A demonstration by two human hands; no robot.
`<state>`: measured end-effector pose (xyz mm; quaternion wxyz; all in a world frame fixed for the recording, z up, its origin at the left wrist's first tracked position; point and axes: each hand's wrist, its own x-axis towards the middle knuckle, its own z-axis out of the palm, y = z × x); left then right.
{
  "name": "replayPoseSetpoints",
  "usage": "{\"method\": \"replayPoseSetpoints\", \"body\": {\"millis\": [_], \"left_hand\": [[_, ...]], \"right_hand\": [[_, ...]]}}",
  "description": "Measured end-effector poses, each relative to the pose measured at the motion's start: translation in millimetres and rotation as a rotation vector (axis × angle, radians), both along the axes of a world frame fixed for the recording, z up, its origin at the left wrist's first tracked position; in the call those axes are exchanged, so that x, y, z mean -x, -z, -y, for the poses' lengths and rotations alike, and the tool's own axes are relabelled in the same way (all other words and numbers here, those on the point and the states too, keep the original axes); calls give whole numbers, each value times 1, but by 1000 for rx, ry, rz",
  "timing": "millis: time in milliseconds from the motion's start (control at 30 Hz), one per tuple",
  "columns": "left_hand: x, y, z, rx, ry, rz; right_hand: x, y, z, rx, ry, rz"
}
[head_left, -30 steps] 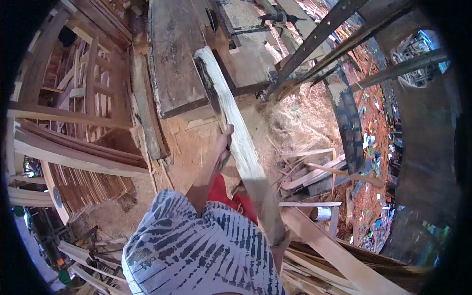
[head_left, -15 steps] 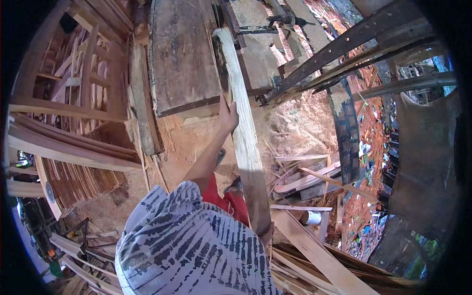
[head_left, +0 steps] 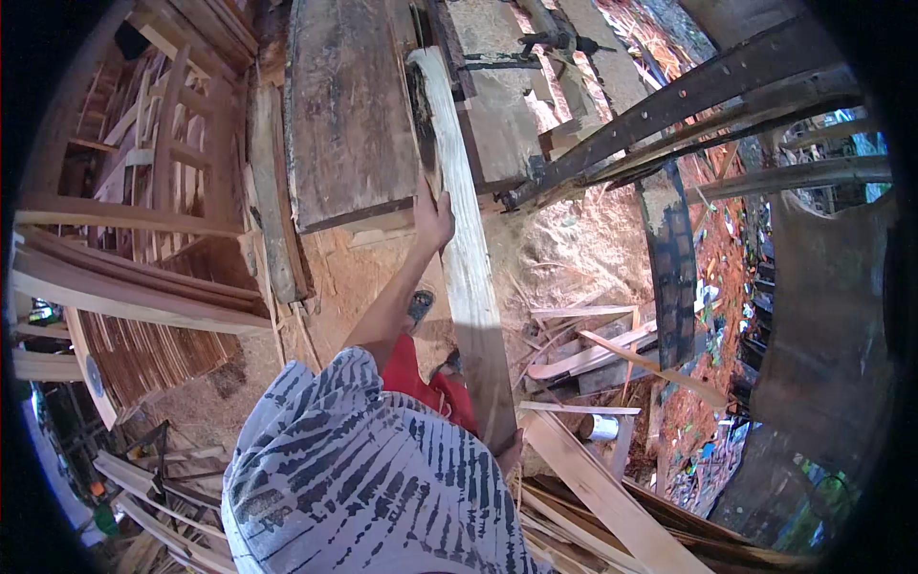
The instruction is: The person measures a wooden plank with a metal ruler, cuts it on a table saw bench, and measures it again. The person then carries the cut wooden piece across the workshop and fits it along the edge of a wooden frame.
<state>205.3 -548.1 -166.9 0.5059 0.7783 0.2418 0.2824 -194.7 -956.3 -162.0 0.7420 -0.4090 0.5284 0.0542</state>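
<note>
A long wooden plank point(head_left: 466, 220), pale on its upper face with a dark, rough left edge, slants from my body out over a brown wooden table point(head_left: 354, 115). My left hand point(head_left: 434, 222) grips its left edge near the table's front, thumb lying along the wood. At the plank's near end is my right hand point(head_left: 512, 450), closed around the right edge and corner. The shirt and the plank hide part of it. The far end of the plank rests over or just above the tabletop; contact there is hard to tell.
Wooden frames point(head_left: 143, 206) stand at left, above stacked thin boards point(head_left: 158, 349). A dark perforated beam point(head_left: 660, 105) crosses at upper right. Wood offcuts point(head_left: 612, 354), a white can point(head_left: 600, 428) and a broad board point(head_left: 612, 488) lie to my right. Sawdust covers the ground.
The view has shifted slightly. The plank and both hands appear a little farther left and up in the picture, and more of one foot shows beside the plank. Both grips stay the same.
</note>
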Motion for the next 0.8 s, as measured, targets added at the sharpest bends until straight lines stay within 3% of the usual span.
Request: {"method": "replayPoseSetpoints", "body": {"millis": [300,367,800], "left_hand": [[-19,-16,-18,137,30,-21],[-26,-12,-25,18,7,-41],[-58,-26,-54,47,35,-82]], "right_hand": [[-29,-18,-27,-144,10,82],[-43,-33,-42,32,-64,14],[-85,-34,-67,102,-69,-17]]}}
